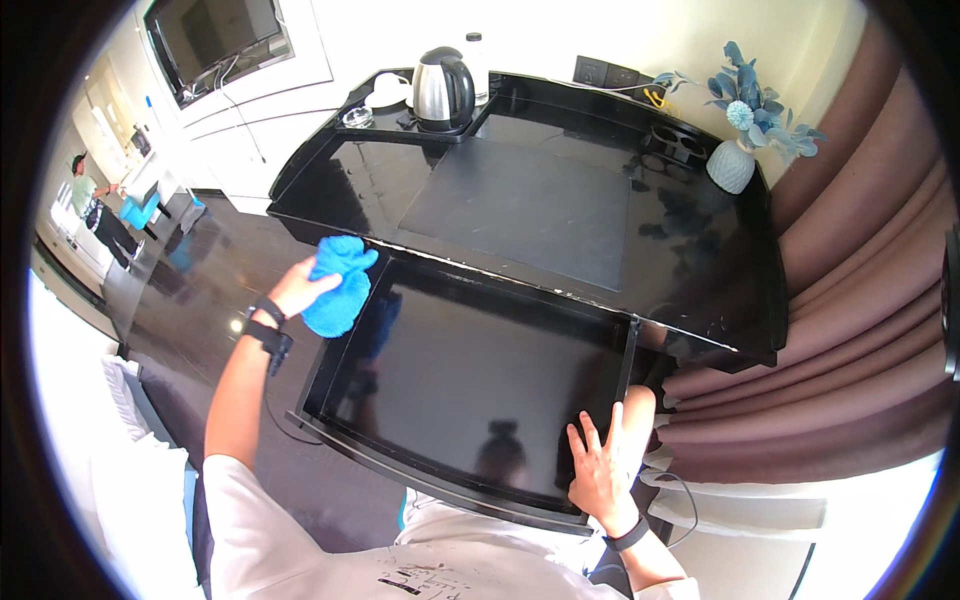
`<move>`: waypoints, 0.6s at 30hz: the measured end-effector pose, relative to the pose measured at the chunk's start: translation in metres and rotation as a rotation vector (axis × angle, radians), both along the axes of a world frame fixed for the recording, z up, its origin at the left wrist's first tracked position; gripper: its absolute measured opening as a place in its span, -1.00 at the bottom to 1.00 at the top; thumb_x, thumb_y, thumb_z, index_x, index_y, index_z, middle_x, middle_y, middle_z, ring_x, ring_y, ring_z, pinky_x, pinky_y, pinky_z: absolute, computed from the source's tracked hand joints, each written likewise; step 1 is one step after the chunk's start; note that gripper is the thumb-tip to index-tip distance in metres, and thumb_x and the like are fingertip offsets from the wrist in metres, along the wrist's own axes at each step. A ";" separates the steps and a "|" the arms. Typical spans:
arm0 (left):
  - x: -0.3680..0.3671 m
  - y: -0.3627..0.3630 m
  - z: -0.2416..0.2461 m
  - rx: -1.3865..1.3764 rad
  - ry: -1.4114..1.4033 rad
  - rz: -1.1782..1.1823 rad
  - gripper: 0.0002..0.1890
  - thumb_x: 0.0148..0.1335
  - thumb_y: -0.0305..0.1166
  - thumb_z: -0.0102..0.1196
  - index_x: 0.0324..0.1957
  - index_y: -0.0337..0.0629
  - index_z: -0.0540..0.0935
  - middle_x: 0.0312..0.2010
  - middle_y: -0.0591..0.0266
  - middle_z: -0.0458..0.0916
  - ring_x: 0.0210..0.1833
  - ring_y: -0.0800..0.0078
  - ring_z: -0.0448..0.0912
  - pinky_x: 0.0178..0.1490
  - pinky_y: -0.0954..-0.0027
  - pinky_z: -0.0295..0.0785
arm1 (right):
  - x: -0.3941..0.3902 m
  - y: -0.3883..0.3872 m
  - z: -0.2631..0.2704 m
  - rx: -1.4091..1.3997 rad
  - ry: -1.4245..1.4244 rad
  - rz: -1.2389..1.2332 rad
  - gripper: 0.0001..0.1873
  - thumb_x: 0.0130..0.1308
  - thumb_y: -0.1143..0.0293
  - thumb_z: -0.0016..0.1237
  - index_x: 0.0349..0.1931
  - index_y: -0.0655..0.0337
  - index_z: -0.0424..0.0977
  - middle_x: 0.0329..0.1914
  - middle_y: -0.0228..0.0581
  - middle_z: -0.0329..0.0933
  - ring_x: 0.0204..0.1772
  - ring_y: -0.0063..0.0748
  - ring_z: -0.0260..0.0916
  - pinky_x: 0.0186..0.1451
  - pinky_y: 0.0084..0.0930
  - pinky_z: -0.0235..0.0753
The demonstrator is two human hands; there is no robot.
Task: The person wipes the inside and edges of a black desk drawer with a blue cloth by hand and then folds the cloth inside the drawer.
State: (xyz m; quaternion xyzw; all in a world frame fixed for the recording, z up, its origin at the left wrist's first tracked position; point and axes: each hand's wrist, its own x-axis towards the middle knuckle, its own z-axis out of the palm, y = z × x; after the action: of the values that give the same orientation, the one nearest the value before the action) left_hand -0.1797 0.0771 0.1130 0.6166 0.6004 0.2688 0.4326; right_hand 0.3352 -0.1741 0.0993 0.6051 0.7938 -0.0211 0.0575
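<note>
A bright blue plush cleaning cloth [339, 289] is bunched in my left hand [298, 287], held over the left side wall of a pulled-out black drawer [465, 375]. Nothing lies on the drawer's glossy bottom, which shows reflections. My right hand [600, 472] rests on the drawer's right side near the front corner, fingers spread. Above the drawer is the glossy black desk [697, 262], its front edge chipped and pale in places. A dark grey desk mat [525, 202] lies on the desktop.
An electric kettle [433, 90], a white cup [388, 88] and a glass ashtray [358, 117] stand on a tray at the back left. A vase [731, 166] with blue foliage stands back right, near curtains [847, 315]. Another person [97, 202] stands far left.
</note>
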 end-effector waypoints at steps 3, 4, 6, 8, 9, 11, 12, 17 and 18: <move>0.022 0.002 -0.036 -0.061 -0.006 0.057 -0.47 0.28 -0.27 0.34 0.25 -0.20 0.56 0.06 0.23 0.69 0.08 0.43 0.63 0.23 0.28 0.50 | -0.001 0.000 -0.002 -0.007 0.012 0.001 -0.23 -0.02 0.50 0.09 0.36 0.16 0.43 0.57 -0.12 0.20 0.63 0.53 -0.21 0.57 0.18 0.10; 0.023 0.004 -0.031 -0.187 -0.059 0.123 -0.47 0.25 -0.27 0.37 0.23 -0.18 0.58 0.05 0.24 0.70 0.06 0.42 0.63 0.20 0.28 0.51 | 0.000 0.000 -0.002 -0.006 0.014 0.008 -0.24 -0.01 0.50 0.09 0.36 0.17 0.43 0.57 -0.12 0.21 0.63 0.53 -0.21 0.59 0.16 0.08; 0.023 0.003 -0.025 -0.234 -0.096 0.104 -0.48 0.24 -0.27 0.37 0.22 -0.17 0.59 0.04 0.24 0.70 0.06 0.42 0.63 0.21 0.28 0.51 | -0.001 0.001 -0.001 -0.014 0.026 0.008 -0.25 0.00 0.50 0.06 0.35 0.20 0.43 0.56 -0.10 0.22 0.63 0.54 -0.23 0.63 0.12 0.02; 0.026 -0.002 -0.019 -0.301 -0.079 0.082 -0.45 0.22 -0.26 0.39 0.23 -0.17 0.57 0.02 0.25 0.69 0.06 0.43 0.62 0.21 0.27 0.51 | 0.002 -0.002 -0.002 -0.023 0.033 -0.010 -0.25 0.01 0.51 0.06 0.35 0.20 0.43 0.56 -0.10 0.22 0.63 0.54 -0.23 0.63 0.12 0.02; 0.023 -0.002 -0.020 -0.302 -0.078 0.086 -0.45 0.22 -0.26 0.39 0.23 -0.17 0.57 0.02 0.25 0.69 0.06 0.43 0.62 0.21 0.27 0.51 | 0.002 -0.001 -0.002 -0.026 0.043 -0.025 -0.26 0.01 0.51 0.06 0.35 0.20 0.43 0.56 -0.10 0.22 0.63 0.54 -0.23 0.62 0.12 0.02; 0.013 -0.004 -0.026 -0.245 0.024 -0.002 -0.42 0.20 -0.30 0.41 0.25 -0.18 0.55 0.04 0.23 0.70 0.08 0.36 0.65 0.21 0.22 0.55 | 0.000 0.001 0.001 -0.025 0.043 -0.018 -0.26 0.01 0.51 0.06 0.35 0.20 0.43 0.57 -0.10 0.21 0.63 0.54 -0.23 0.62 0.12 0.03; 0.010 -0.007 -0.027 -0.263 0.002 -0.018 -0.38 0.18 -0.30 0.42 0.27 -0.19 0.53 0.06 0.22 0.69 0.09 0.37 0.64 0.23 0.22 0.53 | 0.001 0.000 0.002 -0.024 0.039 -0.019 -0.26 0.01 0.51 0.06 0.35 0.20 0.43 0.57 -0.10 0.20 0.63 0.53 -0.23 0.62 0.12 0.03; -0.007 -0.031 -0.031 -0.250 0.059 -0.095 -0.39 0.15 -0.39 0.42 0.26 -0.21 0.54 0.03 0.27 0.68 0.05 0.45 0.61 0.23 0.27 0.52 | 0.004 0.000 -0.003 -0.028 0.088 -0.023 -0.26 0.00 0.53 0.07 0.34 0.20 0.43 0.57 -0.10 0.19 0.64 0.51 -0.24 0.61 0.13 0.04; -0.007 -0.040 -0.026 -0.281 0.051 -0.089 -0.39 0.15 -0.39 0.42 0.26 -0.21 0.54 0.03 0.27 0.68 0.05 0.46 0.61 0.23 0.27 0.52 | 0.003 0.001 -0.002 -0.020 0.094 -0.020 -0.25 -0.01 0.54 0.08 0.34 0.20 0.43 0.57 -0.10 0.19 0.64 0.50 -0.23 0.61 0.13 0.05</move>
State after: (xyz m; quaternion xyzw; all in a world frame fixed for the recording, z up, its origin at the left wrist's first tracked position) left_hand -0.1868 0.0374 0.0869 0.5827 0.6148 0.1470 0.5108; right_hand 0.3383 -0.1733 0.0973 0.6109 0.7891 -0.0581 0.0260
